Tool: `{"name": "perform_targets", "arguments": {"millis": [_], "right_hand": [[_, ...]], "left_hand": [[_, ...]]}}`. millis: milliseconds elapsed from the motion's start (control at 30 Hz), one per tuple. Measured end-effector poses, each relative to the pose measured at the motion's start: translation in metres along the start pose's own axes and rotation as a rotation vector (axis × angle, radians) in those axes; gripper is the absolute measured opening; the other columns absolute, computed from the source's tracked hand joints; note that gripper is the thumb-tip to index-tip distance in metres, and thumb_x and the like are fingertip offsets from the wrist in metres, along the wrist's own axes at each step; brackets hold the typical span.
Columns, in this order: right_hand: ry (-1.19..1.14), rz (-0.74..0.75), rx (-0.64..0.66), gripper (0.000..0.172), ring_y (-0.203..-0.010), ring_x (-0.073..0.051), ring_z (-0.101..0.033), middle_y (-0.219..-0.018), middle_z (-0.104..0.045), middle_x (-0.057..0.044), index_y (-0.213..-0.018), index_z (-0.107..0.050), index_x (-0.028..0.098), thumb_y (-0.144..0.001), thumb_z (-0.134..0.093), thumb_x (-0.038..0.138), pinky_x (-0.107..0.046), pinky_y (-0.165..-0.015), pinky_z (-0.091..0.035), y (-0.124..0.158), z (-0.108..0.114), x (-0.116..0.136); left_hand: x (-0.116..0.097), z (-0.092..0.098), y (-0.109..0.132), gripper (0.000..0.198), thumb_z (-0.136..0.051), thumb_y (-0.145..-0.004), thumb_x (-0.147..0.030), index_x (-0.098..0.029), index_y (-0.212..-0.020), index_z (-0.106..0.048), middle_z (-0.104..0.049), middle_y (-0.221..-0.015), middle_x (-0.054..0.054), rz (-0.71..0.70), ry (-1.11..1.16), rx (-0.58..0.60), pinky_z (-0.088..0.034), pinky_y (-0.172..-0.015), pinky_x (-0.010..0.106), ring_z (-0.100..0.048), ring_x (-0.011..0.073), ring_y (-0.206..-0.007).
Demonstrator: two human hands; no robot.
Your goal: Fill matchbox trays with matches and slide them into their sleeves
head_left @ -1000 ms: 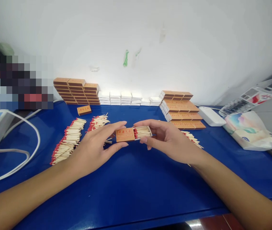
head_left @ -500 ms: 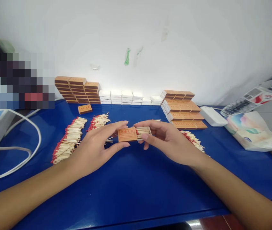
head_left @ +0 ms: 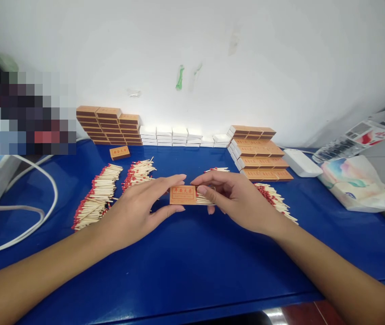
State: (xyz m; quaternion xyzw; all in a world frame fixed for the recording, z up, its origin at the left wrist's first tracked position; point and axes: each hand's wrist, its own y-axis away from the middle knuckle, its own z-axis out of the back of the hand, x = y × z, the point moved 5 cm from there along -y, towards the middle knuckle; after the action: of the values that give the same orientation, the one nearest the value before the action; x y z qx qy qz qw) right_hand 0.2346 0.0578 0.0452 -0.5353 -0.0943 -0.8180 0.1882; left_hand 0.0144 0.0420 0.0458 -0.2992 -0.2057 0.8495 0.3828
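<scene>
Sleeve point(head_left: 183, 195) and tray point(head_left: 205, 204) are best kept in one straight line, since a tilt would likely make the tray bind or let the matches point(head_left: 203, 198) catch on the sleeve's lip. The left hand point(head_left: 134, 203) should pinch just firmly enough to steady the card (too hard a squeeze could bow it), while the right thumb is best used lightly to keep the matches flat.

The sleeve lies between the left fingers point(head_left: 175, 179), parted only by its width: fingertips at its twelve o'clock edge, thumb at its six. The tray sticks out at three o'clock, held by the partly curled right hand point(head_left: 238, 196), its thumb over the matches and a fingertip showing at about five o'clock. How hard either hand grips, I cannot tell.

Beyond, on the blue desk point(head_left: 179, 271), loose matches point(head_left: 98, 196) lie at nine, ten and three o'clock from the sleeve, with white boxes point(head_left: 170, 136) at twelve
</scene>
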Motion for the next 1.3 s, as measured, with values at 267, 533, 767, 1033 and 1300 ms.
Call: {"name": "perform_targets", "arguments": {"millis": [267, 533, 767, 1033, 1300], "right_hand": [[0.044, 0.037, -0.021, 0.029, -0.063, -0.013, -0.064, -0.097, -0.074, -0.003, -0.120, -0.075, 0.023, -0.109, -0.062, 0.047, -0.030, -0.062, -0.053, 0.001, -0.003, 0.001], [-0.043, 0.040, -0.023, 0.030, -0.065, -0.012, -0.065, -0.116, -0.075, -0.006, -0.126, -0.070, 0.024, -0.109, -0.063, 0.047, -0.030, -0.063, -0.057, 0.003, -0.007, 0.000], [-0.031, 0.089, -0.066, 0.045, -0.104, -0.022, -0.076, -0.143, -0.071, -0.010, -0.144, -0.063, 0.029, -0.112, -0.053, 0.059, -0.039, -0.090, -0.064, 0.009, -0.014, 0.002], [-0.187, -0.127, 0.017, 0.090, -0.173, -0.030, -0.005, -0.188, -0.008, -0.001, -0.180, -0.006, 0.038, -0.106, -0.040, 0.079, -0.063, -0.139, -0.011, 0.032, -0.046, 0.006], [-0.243, -0.180, 0.156, 0.100, -0.173, -0.031, 0.000, -0.188, 0.000, 0.000, -0.179, 0.003, 0.037, -0.104, -0.045, 0.081, -0.064, -0.138, -0.018, 0.033, -0.042, 0.014]], "left_hand": [[0.001, -0.001, 0.000, 0.049, -0.070, -0.106, -0.046, -0.029, -0.151, -0.061, -0.079, -0.137, 0.003, 0.030, 0.015, 0.014, -0.064, -0.106, 0.034, -0.081, 0.0215, -0.116], [-0.001, 0.001, -0.001, 0.049, -0.078, -0.101, -0.038, -0.027, -0.147, -0.064, -0.079, -0.137, 0.002, 0.014, 0.042, -0.014, -0.063, -0.106, 0.029, -0.080, 0.0193, -0.116], [-0.011, 0.003, -0.002, 0.047, -0.077, -0.102, -0.037, -0.027, -0.146, -0.064, -0.079, -0.137, 0.004, 0.003, 0.038, -0.047, -0.064, -0.108, 0.033, -0.080, 0.0216, -0.120], [-0.015, 0.003, -0.001, 0.050, -0.078, -0.100, -0.041, -0.028, -0.146, -0.063, -0.082, -0.132, 0.003, 0.052, 0.022, -0.178, -0.068, -0.102, 0.032, -0.083, 0.0207, -0.112], [-0.022, 0.007, 0.000, 0.045, -0.079, -0.098, -0.046, -0.026, -0.136, -0.067, -0.084, -0.126, 0.002, 0.008, 0.009, -0.215, -0.067, -0.098, 0.024, -0.084, 0.0160, -0.104]]}}
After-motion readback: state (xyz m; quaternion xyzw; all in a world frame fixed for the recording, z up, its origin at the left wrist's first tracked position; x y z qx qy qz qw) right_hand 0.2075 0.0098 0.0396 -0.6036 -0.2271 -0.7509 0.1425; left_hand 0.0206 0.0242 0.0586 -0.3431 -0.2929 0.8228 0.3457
